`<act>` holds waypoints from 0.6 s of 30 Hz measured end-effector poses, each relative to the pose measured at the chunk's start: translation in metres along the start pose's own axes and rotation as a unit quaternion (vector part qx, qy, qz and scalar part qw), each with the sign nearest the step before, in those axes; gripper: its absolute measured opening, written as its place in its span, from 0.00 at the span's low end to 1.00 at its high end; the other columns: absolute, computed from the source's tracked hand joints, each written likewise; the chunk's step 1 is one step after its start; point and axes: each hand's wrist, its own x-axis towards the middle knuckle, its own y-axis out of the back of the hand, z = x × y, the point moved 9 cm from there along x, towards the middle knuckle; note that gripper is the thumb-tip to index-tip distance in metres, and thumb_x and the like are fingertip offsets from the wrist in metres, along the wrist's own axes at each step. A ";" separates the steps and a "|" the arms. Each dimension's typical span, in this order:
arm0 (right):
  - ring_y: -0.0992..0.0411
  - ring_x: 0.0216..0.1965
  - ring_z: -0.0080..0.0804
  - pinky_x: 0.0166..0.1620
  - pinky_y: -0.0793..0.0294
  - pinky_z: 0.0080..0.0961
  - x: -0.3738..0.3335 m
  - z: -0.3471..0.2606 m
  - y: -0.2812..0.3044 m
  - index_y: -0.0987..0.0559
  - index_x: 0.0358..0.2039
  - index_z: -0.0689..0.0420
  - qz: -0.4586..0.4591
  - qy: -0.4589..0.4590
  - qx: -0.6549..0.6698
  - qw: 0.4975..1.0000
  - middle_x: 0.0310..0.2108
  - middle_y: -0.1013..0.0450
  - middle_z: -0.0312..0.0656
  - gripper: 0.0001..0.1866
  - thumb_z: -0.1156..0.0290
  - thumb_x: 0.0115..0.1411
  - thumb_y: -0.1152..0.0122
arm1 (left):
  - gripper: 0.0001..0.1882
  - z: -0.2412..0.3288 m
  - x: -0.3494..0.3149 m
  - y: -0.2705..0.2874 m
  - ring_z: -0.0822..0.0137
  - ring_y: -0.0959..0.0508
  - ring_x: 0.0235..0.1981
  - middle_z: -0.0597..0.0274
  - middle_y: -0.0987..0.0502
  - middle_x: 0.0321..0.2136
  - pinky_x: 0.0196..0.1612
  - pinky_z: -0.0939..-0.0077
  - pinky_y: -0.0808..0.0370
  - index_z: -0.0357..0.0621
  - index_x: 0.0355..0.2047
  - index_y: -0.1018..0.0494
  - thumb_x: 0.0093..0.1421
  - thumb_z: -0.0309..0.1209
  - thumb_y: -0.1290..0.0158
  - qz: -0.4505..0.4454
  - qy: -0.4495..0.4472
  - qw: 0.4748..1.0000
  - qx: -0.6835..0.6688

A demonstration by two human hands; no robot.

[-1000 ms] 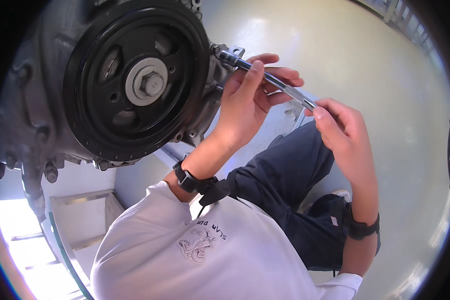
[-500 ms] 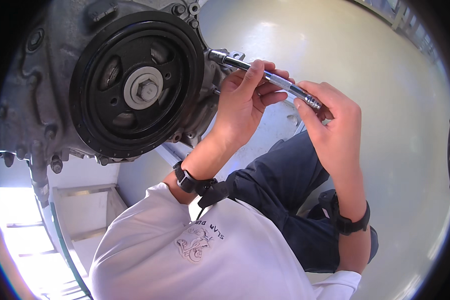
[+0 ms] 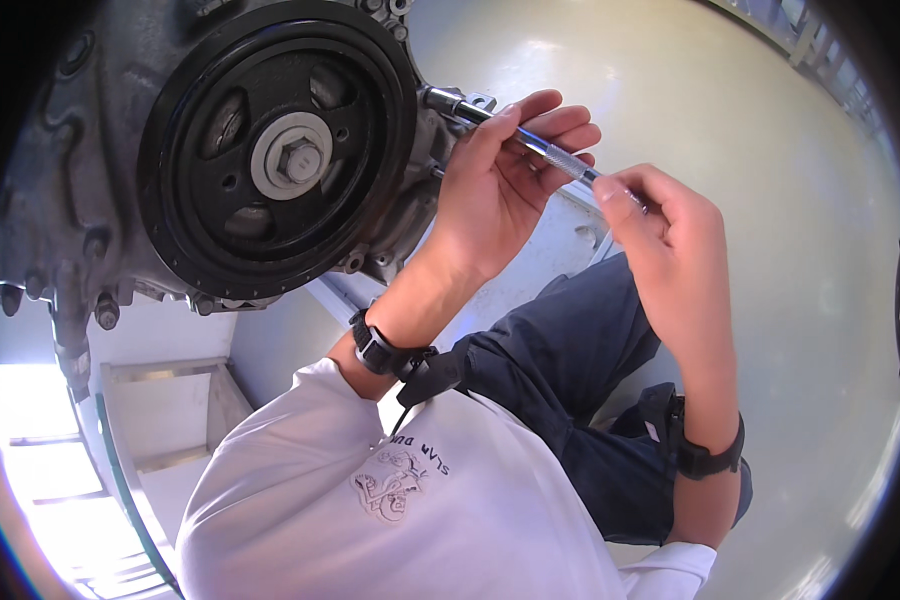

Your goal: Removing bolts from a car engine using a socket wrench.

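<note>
A slim chrome socket extension bar (image 3: 567, 163) with a knurled section slants from the engine's side down to the right. Its socket end (image 3: 441, 99) meets the engine just right of the large black pulley (image 3: 185, 190); whatever it fits onto is hidden. My left hand (image 3: 490, 190) cradles the bar loosely at mid-length, thumb crossing over it and fingers loosely extended beyond it. At the near end, my right hand (image 3: 670, 230) pinches the bar between thumb and curled fingers, covering most of that end.
The pulley's centre carries a hex bolt (image 3: 299, 162) on a pale washer. Grey engine casting (image 3: 60, 220) with several bolts fills the upper left. My dark-trousered leg (image 3: 570, 340) is bent below my hands. Pale glossy floor (image 3: 810, 300) stretches along the right.
The fingers of my left hand have uncurled and spread. My right hand has closed further over the bar's near end. In the picture, the engine has shifted slightly upward.
</note>
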 end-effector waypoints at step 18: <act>0.41 0.14 0.19 0.19 0.43 0.17 -0.002 -0.004 0.000 0.25 0.26 0.65 0.018 0.022 -0.052 0.998 0.12 0.36 0.36 0.08 0.72 0.51 0.41 | 0.23 -0.033 -0.053 0.060 0.72 0.33 0.32 0.69 0.32 0.34 0.37 0.75 0.32 0.51 0.51 0.38 0.63 0.50 0.65 0.067 0.114 0.974 -0.184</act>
